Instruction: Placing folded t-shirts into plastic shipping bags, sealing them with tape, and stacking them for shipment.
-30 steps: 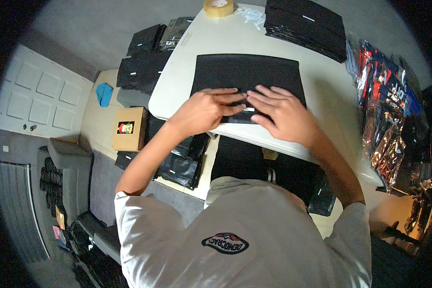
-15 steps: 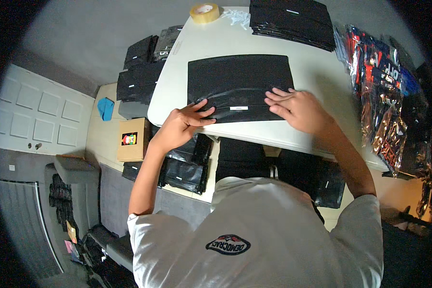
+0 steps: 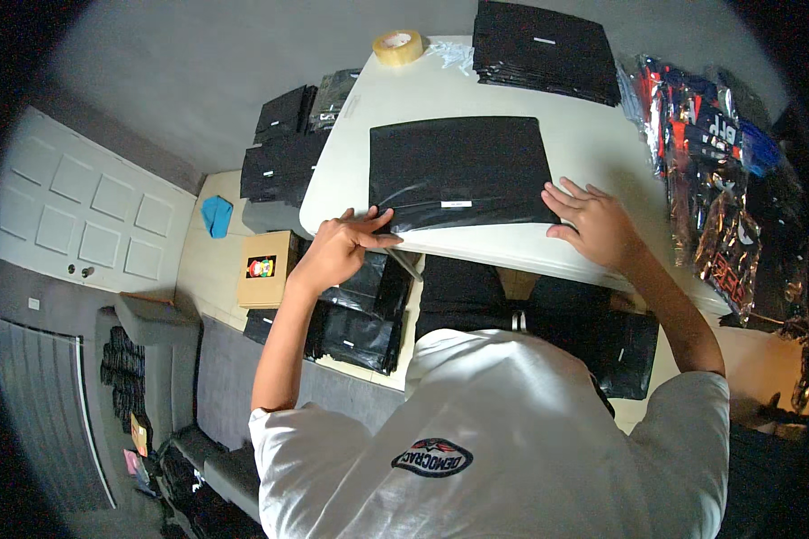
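Observation:
A flat black garment in a clear plastic bag (image 3: 463,166) lies on the white table (image 3: 593,144), with a small white label near its close edge. My left hand (image 3: 342,247) rests at its near left corner, fingers apart and touching the plastic. Beside its right edge is my right hand (image 3: 595,222), fingers spread, the tips at or just over the edge. Neither hand grips anything. Creases run across the plastic near the left fingers.
A stack of similar black packs (image 3: 548,54) stands at the table's far right, next to white strips (image 3: 452,56) and a tape roll (image 3: 397,48). Colourful bagged garments (image 3: 706,180) line the right side. More black packs (image 3: 283,166) and a cardboard box (image 3: 265,269) are at left.
My right hand has slid off the pack's label area to its right edge. The left hand has shifted slightly outward at the left corner. The whole view has moved a little.

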Available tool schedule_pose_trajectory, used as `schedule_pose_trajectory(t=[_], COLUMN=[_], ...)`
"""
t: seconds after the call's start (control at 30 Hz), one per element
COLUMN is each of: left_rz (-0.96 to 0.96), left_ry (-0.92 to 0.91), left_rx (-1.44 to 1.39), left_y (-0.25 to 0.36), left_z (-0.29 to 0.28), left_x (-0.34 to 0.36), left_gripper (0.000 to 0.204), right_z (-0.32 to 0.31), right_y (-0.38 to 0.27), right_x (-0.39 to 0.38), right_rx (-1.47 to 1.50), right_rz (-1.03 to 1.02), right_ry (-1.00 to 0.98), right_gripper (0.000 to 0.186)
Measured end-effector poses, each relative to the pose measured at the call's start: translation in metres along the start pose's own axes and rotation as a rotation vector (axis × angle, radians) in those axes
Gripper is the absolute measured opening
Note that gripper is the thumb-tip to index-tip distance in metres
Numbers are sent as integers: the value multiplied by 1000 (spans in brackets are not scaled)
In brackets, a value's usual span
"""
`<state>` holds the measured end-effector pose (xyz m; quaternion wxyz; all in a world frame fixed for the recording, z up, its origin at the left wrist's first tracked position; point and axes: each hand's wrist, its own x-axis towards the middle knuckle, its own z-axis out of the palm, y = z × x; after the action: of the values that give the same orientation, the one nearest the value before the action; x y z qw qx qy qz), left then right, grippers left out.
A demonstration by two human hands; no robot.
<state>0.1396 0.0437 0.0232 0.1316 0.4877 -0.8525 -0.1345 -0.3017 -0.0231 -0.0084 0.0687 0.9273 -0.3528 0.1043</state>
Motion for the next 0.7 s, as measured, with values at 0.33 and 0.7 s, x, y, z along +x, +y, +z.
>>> schedule_pose_trajectory(t=[0.33, 0.7], left_rz=[-84, -9], left_ry=[83, 296], left_rx=[13, 178], left_y=[12, -92], left_z=[-11, 0], left_x=[20, 181], left_gripper=[48, 39], right_z=[-30, 74], right_y=[0, 122], right_x=[127, 168], right_rx=[66, 696], right_rz=[200, 301], right_ry=[-27, 166], right_gripper=[50, 33])
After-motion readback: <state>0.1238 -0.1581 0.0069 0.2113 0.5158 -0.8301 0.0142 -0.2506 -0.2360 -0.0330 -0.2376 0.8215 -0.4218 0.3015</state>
